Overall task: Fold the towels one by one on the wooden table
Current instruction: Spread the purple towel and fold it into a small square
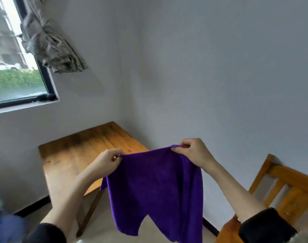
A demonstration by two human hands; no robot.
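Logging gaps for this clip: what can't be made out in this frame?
- Purple towel: its lower edge runs off the bottom of the head view.
- Wooden table: its near right part is hidden behind the towel and left hand.
- Right hand: curled fingers hide its grip on the towel corner.
- Other towels: none in view.

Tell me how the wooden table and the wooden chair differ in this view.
The wooden table stands left of the purple towel, against the wall in the corner; the wooden chair stands at the right edge, cut off by the frame. The table shows a broad flat top with dark stains; the chair shows a slatted back. The table's wood looks browner, the chair's more orange. Both are bare wood.
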